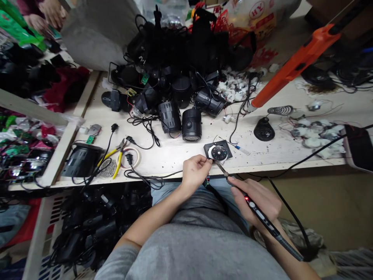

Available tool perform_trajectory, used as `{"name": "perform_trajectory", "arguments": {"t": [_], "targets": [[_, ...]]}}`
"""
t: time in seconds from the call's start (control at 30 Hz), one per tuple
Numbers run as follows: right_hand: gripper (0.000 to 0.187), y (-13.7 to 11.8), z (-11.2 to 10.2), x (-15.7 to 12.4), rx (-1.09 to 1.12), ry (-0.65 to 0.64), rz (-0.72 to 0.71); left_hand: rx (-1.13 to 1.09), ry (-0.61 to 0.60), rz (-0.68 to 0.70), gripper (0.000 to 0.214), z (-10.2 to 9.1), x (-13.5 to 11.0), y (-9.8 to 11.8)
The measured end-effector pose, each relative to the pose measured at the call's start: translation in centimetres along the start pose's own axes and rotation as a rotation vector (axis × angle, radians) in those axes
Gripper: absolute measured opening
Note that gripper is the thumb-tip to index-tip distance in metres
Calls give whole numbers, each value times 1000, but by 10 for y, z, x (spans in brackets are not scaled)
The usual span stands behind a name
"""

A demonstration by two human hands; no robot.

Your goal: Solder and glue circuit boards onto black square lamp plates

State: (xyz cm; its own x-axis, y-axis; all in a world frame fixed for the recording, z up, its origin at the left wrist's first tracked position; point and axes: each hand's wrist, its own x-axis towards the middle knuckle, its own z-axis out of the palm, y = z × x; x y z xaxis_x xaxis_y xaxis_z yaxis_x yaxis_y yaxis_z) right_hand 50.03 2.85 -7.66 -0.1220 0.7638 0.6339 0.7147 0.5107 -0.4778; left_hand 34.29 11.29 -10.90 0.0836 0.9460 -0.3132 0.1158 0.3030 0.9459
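Observation:
In my right hand point(258, 198) is a black soldering iron point(262, 217) with a glowing red light. Its tip meets the lower edge of a round black disc point(219, 153) with a white rim, which lies on a square dark base point(207, 147) at the table's front edge. My left hand point(196, 169) pinches at the lower left of that disc; what its fingertips hold is too small to name. A thin blue-and-clear screwdriver point(241, 149) rests just right of the base.
Black cylindrical housings point(191, 124) stand behind. To the left lie yellow-handled pliers point(118, 163), a tape roll point(136, 157) and black cables. An orange tool point(294, 64) slants in from the upper right, near a coiled iron stand point(280, 110) and white motors point(317, 134). Another person's hands point(46, 17) show upper left.

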Motion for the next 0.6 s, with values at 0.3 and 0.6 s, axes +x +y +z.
{"name": "perform_trajectory", "arguments": {"t": [0.3, 0.6], "targets": [[27, 1, 1, 1, 3, -5, -1, 20, 14, 19, 27, 0, -1, -2], [29, 2, 3, -2, -28, 2, -6, 12, 19, 12, 27, 0, -1, -2]]}}
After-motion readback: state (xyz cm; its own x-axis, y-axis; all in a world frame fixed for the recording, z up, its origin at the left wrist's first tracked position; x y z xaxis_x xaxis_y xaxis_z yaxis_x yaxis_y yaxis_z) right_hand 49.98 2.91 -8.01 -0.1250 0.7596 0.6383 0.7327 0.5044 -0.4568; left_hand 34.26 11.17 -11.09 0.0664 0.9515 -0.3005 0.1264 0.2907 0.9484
